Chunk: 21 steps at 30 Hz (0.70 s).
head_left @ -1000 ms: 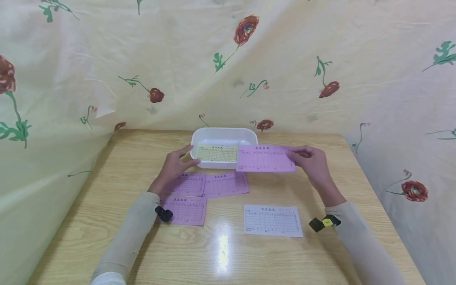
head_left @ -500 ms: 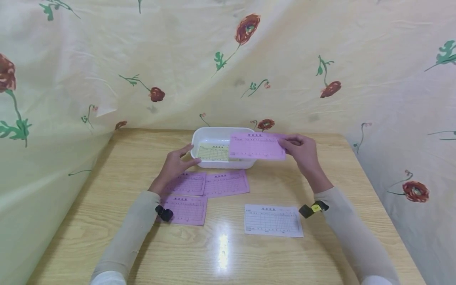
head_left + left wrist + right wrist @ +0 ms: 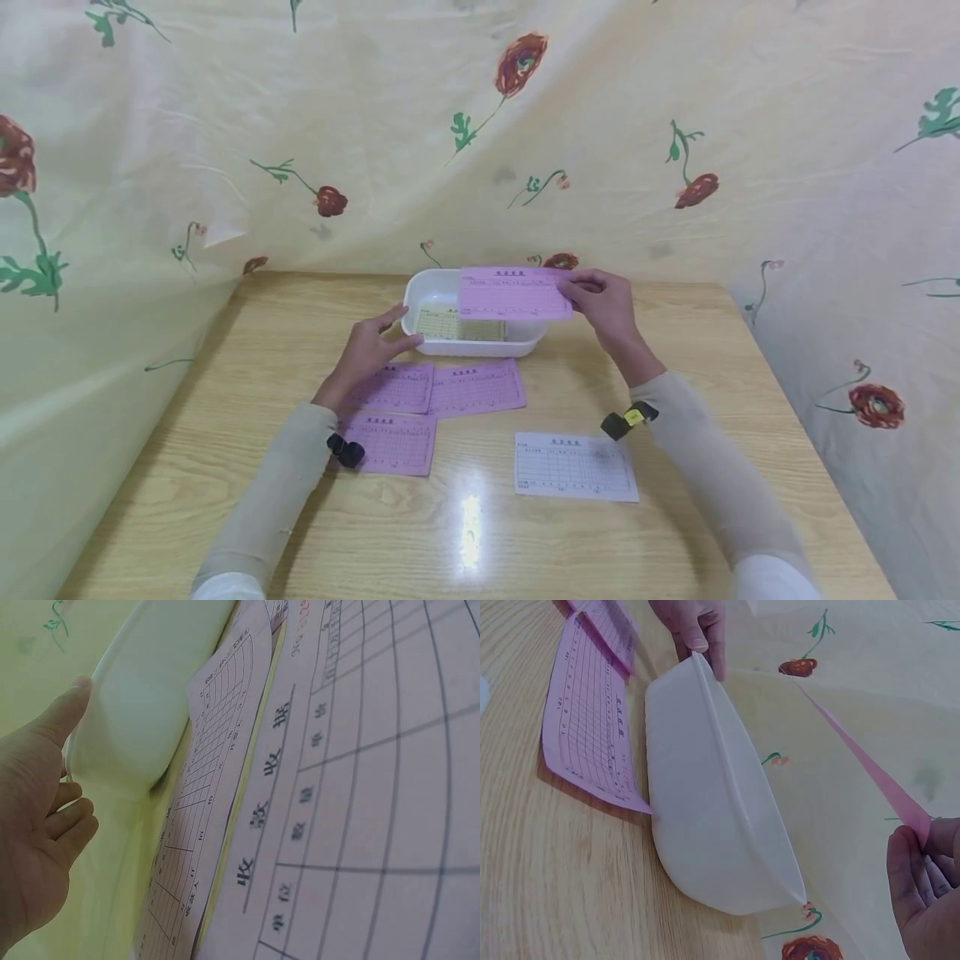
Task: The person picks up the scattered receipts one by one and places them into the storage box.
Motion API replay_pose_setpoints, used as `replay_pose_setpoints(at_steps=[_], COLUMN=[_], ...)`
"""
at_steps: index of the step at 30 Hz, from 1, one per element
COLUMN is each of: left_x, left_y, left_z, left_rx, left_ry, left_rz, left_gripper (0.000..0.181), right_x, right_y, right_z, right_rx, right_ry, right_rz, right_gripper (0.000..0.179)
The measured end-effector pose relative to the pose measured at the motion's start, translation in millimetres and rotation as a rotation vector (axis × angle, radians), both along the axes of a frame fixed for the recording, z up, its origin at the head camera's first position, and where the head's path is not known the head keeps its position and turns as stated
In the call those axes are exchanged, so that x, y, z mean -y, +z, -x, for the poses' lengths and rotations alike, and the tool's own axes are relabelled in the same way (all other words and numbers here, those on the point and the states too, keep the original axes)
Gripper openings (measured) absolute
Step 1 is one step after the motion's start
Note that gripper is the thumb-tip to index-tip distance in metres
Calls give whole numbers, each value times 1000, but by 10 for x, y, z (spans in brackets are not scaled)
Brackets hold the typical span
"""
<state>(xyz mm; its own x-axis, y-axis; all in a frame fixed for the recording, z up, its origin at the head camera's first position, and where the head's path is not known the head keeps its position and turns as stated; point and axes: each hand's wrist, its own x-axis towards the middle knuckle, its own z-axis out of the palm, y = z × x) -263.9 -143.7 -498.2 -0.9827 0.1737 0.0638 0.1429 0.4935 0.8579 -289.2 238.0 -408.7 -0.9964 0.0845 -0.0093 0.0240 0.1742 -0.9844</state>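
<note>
Right hand (image 3: 603, 304) is pinching a thin, rectangular pink paper form with a printed grid (image 3: 510, 293) near its right edge, thumb against fingers. The form is hovering above an oblong white plastic-looking tray (image 3: 480, 348), covering its right part from the head camera; in the right wrist view it is hanging apart from the rim. Left hand (image 3: 371, 342) is grasping the tray's left end by the rim.

Handling, my judgement: form probably weighing almost nothing, bending easily, creasing or tearing if tugged. Held from one end, it is staying fairly flat, so that edge pinch is likely serving well; squeezing mid-sheet would be risking a fold. Single sheet or several: cannot tell.

Tray probably light, stiff, smooth, sliding readily on the pale wooden table (image 3: 255, 400); its rim is offering the best hold. A yellow printed form (image 3: 435, 323) is lying inside.
</note>
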Motion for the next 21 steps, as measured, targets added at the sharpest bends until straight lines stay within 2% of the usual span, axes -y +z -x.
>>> replay_pose_setpoints(at_steps=[12,21], left_x=[2,-4], left_y=[7,-2], left_z=[-2,-4], left_rx=[12,-3], left_ry=[13,4], left_rz=[2,-7], left_gripper=[84,86], right_x=[362,580], right_y=[-26,-158], right_z=[190,265], right_rx=[78,67], right_ry=[-13,-5], right_rz=[-62,-113], right_gripper=[30,26])
